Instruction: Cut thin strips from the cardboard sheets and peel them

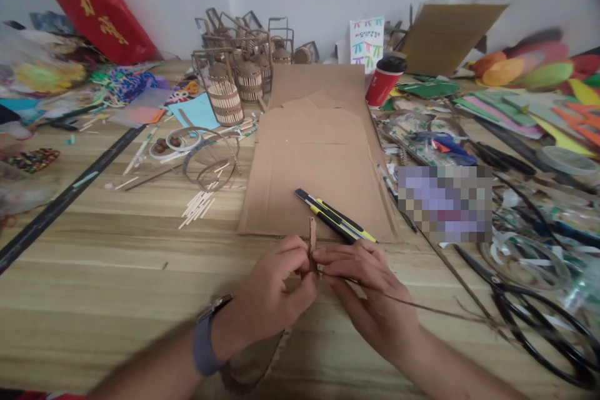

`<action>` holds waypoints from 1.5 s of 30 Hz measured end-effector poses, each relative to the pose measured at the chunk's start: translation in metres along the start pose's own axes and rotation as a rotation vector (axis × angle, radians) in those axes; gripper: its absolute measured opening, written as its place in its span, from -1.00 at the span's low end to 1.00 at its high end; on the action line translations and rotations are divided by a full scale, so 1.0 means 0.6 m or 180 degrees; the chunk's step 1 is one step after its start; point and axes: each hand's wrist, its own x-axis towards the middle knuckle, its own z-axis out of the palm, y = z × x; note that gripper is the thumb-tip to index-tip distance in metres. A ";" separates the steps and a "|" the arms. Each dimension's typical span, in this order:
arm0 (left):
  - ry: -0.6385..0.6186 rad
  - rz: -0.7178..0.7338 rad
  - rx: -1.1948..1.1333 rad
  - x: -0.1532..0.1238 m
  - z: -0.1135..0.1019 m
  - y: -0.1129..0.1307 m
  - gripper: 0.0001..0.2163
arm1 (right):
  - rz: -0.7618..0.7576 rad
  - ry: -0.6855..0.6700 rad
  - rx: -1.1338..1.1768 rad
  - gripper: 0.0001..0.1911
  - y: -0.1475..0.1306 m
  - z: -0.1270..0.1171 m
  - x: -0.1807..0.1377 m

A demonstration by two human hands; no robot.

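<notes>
Both my hands meet at the near middle of the wooden table (117,262). My left hand (276,290), with a watch on its wrist, pinches a narrow brown cardboard strip (312,237) that sticks upright between the fingers. My right hand (370,290) pinches the same strip from the other side and also touches a thin brown strand (435,309) that trails off to the right. More of the strip (274,356) hangs down below my left hand. Just beyond the fingers lie two black-and-yellow utility knives (335,217) on a flat cardboard sheet (314,162).
Small woven cardboard lanterns (229,90) stand at the back. Loose wooden sticks (197,207) and wire rings (210,159) lie to the left. A red cup (383,80) stands behind the sheet. Black scissors (529,315), tape and coloured paper (506,109) crowd the right side.
</notes>
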 end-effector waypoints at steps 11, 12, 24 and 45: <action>-0.0071 -0.0123 0.0037 0.001 -0.003 -0.002 -0.85 | 0.0349 0.0262 0.0074 -0.78 -0.003 0.001 -0.002; -0.0015 -0.0193 0.0031 0.001 -0.002 -0.002 -0.87 | 0.0336 0.0276 0.0112 -0.78 -0.003 0.002 -0.003; 0.0368 -0.0685 0.0244 -0.001 0.008 -0.004 -0.93 | -0.0022 0.0014 -0.0096 -0.79 0.001 0.005 -0.002; 0.0126 -0.0613 -0.0419 0.002 -0.001 -0.010 -0.90 | 0.1406 0.0230 0.1331 -0.91 0.007 0.012 -0.004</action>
